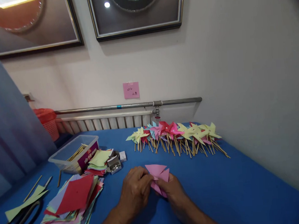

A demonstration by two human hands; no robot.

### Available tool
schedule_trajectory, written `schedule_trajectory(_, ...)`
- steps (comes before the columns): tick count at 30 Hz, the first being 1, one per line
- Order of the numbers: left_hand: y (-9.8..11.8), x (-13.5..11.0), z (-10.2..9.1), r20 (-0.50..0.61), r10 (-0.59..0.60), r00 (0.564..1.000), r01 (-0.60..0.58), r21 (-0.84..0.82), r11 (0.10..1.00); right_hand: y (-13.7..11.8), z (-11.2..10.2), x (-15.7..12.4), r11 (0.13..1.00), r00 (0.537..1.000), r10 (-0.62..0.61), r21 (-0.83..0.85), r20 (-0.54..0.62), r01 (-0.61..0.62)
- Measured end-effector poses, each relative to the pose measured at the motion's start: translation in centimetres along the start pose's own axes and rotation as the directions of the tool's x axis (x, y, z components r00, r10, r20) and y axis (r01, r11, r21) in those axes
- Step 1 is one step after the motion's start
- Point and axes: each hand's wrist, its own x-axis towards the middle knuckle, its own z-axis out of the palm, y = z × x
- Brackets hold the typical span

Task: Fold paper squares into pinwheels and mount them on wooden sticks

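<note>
Between my two hands, over the blue cloth, is a pink paper pinwheel (160, 171) with cut, partly folded blades. My left hand (136, 187) is closed, its thumb and finger pinching the paper near its middle from the left. From the right, my right hand (174, 188) grips the lower right side, the thumb lying on top and the fingers behind the paper. Whether a pin is at its centre I cannot tell. Nearest my left hand lies a pile of coloured paper squares (76, 194), a red one on top.
Finished pinwheels (168, 132) on sticks lie in a row at the back. Left of me are a clear plastic box (73, 150) of sticks, an open small box of metal pins (114, 164), more paper (100, 159), and black-handled scissors (26, 214) under pale green paper strips.
</note>
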Motion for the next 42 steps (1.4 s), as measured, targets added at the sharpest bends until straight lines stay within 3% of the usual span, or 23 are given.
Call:
schedule_trajectory(11,-0.2,0.0,-0.2,0.057,0.027,0.998,-0.03,0.061,0.998,0.9,-0.7,0.4,1.0,0.997,0.002,0.021,0.072,-0.003)
schedule_trajectory(22,-0.5,0.0,-0.2,0.096,0.062,0.993,-0.075,0.139,0.987,-0.6,-0.4,-0.8,1.0,0.996,-0.009,-0.007,0.084,0.009)
schedule_trajectory(27,-0.3,0.3,-0.5,0.106,0.082,0.991,-0.101,0.185,0.978,-1.0,-0.4,-1.0,0.999,0.988,-0.034,0.004,0.149,0.034)
schedule_trajectory(34,-0.2,0.2,-0.4,0.099,0.081,0.992,-0.097,0.18,0.979,-0.3,-0.6,-0.1,0.998,0.999,-0.009,-0.062,0.038,0.011)
schedule_trajectory(37,0.2,0.1,-0.7,0.081,-0.003,0.997,-0.004,0.083,0.997,-0.5,-0.9,0.1,0.994,0.999,-0.03,-0.104,-0.017,0.028)
schedule_trajectory(39,0.4,0.3,-1.0,0.057,-0.145,0.988,0.147,-0.035,0.989,-0.5,-1.2,0.2,0.99,0.998,-0.052,-0.13,-0.042,0.046)
schedule_trajectory(41,0.3,0.5,-1.1,0.083,-0.348,0.934,0.358,-0.182,0.916,-0.3,-1.6,0.4,0.985,0.996,-0.079,-0.158,-0.049,0.07)
schedule_trajectory(42,0.2,0.7,-1.1,0.125,-0.463,0.878,0.479,-0.257,0.839,-0.1,-1.8,0.5,0.982,0.994,-0.093,-0.171,-0.052,0.083)
